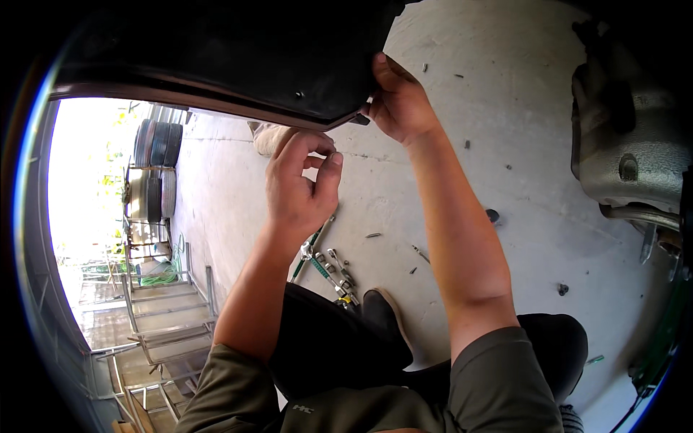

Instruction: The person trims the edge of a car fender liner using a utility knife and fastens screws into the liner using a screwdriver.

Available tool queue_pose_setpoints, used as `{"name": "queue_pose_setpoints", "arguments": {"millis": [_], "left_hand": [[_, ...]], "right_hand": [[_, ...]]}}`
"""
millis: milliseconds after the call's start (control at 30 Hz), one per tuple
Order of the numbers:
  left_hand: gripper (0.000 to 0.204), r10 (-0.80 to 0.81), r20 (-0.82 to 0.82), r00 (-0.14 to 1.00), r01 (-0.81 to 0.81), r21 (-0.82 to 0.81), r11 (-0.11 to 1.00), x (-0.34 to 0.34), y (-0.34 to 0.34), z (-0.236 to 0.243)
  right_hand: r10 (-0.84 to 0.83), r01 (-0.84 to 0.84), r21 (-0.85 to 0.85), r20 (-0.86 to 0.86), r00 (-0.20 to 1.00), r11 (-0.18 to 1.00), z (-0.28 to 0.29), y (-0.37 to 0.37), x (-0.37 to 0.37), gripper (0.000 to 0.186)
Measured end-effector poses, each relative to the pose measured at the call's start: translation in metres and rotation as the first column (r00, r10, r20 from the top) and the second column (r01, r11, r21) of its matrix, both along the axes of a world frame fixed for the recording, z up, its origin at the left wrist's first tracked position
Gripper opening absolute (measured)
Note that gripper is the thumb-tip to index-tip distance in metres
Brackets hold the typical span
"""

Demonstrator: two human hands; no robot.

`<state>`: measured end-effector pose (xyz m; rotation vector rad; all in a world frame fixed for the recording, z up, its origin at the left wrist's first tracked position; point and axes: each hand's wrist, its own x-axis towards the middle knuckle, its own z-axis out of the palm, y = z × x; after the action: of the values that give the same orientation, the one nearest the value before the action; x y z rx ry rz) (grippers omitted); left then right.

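A large black panel [238, 61] with a reddish-brown lower edge spans the top of the view. My right hand [401, 101] grips its right corner, thumb on the dark face and the other fingers curled behind the edge. Just below that lower edge is my left hand [299, 184], fingers bent in and thumb raised near the fingertips. Whatever it pinches, if anything, is too small to make out. A beige object [268, 138], partly hidden, shows behind my left hand.
Wrenches and sockets [336, 274] lie on the concrete floor [462, 166] by my shoe [386, 325], with several bolts scattered around. A bulky silver-grey metal part [635, 144] stands at right. Stacked tires [155, 169] and a metal frame [166, 317] are at left.
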<state>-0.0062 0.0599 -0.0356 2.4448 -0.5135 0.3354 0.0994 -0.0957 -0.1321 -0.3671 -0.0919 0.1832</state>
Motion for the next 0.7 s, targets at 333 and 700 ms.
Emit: {"name": "queue_pose_setpoints", "arguments": {"millis": [333,700], "left_hand": [[0.054,-0.079,0.300,0.950,-0.085,0.497,0.864,-0.003,-0.016,0.048],[0.020,-0.204,0.554,0.807,-0.071,0.434,0.898,0.028,-0.020,0.041]], "right_hand": [[-0.011,0.005,-0.056,-0.097,0.995,0.998,0.015,0.007,-0.022,0.068],[-0.496,0.494,-0.531,0.152,0.855,0.688,0.012,0.015,-0.010,0.058]]}}
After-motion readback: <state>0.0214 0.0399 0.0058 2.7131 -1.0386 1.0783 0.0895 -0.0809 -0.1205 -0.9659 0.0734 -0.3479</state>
